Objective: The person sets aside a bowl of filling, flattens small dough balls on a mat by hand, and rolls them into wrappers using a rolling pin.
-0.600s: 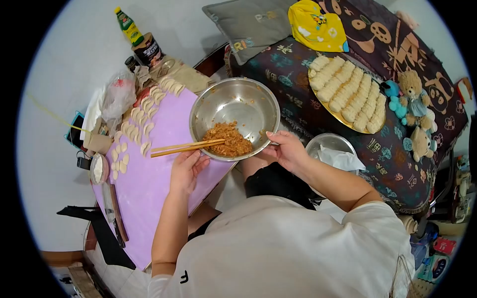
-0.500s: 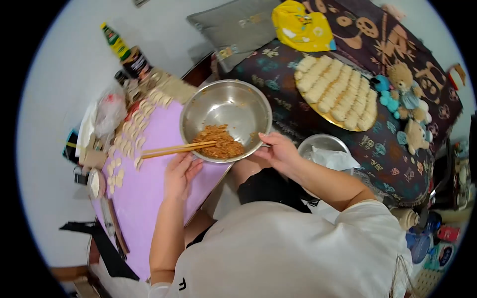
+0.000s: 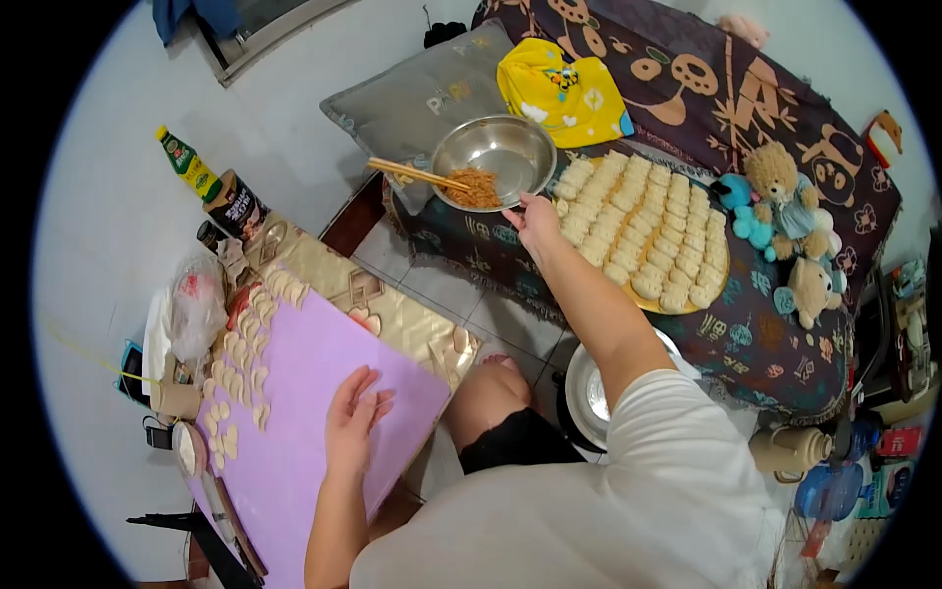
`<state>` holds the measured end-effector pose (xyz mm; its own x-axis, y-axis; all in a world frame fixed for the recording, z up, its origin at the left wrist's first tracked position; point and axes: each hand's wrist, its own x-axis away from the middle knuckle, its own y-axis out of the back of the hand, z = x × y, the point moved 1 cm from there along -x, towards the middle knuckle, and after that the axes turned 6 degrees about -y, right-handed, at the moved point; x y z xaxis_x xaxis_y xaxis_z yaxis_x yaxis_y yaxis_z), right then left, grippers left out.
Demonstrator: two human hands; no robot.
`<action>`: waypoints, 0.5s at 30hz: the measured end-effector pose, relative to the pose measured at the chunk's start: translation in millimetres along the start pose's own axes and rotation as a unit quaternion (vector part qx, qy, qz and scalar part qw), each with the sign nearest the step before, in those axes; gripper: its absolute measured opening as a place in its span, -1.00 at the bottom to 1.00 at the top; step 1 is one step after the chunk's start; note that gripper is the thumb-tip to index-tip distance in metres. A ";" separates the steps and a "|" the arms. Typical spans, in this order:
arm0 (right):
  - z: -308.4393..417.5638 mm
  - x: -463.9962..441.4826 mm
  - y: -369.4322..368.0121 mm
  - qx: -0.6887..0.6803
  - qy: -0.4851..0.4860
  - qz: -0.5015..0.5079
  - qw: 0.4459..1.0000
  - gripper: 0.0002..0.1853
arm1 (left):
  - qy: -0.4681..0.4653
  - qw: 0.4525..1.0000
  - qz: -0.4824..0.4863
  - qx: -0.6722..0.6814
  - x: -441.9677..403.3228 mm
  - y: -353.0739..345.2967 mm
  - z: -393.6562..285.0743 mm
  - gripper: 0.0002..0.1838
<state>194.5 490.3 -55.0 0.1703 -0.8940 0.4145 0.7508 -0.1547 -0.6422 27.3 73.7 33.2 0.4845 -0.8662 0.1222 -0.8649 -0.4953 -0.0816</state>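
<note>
My right hand [image 3: 536,221] grips the near rim of a steel mixing bowl [image 3: 520,159] at the far side, by the sofa. Brown minced filling [image 3: 477,188] lies in one side of the bowl. A pair of chopsticks [image 3: 412,175] rests in it and sticks out to the left. Whether the bowl touches the sofa beneath, I cannot tell. My left hand [image 3: 355,417] is over the purple mat [image 3: 319,368], fingers apart, holding nothing. Farther left on the mat lie several folded dumplings [image 3: 235,355] and small flat dough pieces [image 3: 218,432].
A round golden tray [image 3: 724,280] packed with rows of dumplings [image 3: 643,231] lies on the sofa, right of the bowl. Around it are a grey pillow [image 3: 417,98], a yellow cloth [image 3: 569,93] and plush toys [image 3: 775,187]. A metal basin [image 3: 587,398] stands below my right arm.
The bowl has moved away from my body, from the mat's edge to the sofa, in my right hand. My left hand has let go of it and stays over the mat.
</note>
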 end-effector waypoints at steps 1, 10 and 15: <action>3.2 -16.0 -3.0 -0.004 0.000 -0.017 1.000 -0.84 | 0.000 1.000 -0.008 0.002 -1.3 4.4 0.9 -0.51; 15.9 -87.7 0.1 0.030 0.026 -0.112 0.993 -0.73 | 0.016 0.996 -0.081 -0.026 -10.1 28.2 5.8 -0.55; -19.3 -108.9 23.0 0.024 -0.004 -0.042 0.999 -0.59 | -0.003 0.992 -0.112 -0.050 20.7 36.9 -4.3 -0.58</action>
<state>180.9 576.0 -127.3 0.1103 -0.8748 0.4718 0.7924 -0.2092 -0.5731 4.9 37.8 36.9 0.6667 -0.7357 0.1199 -0.7439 -0.6666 0.0464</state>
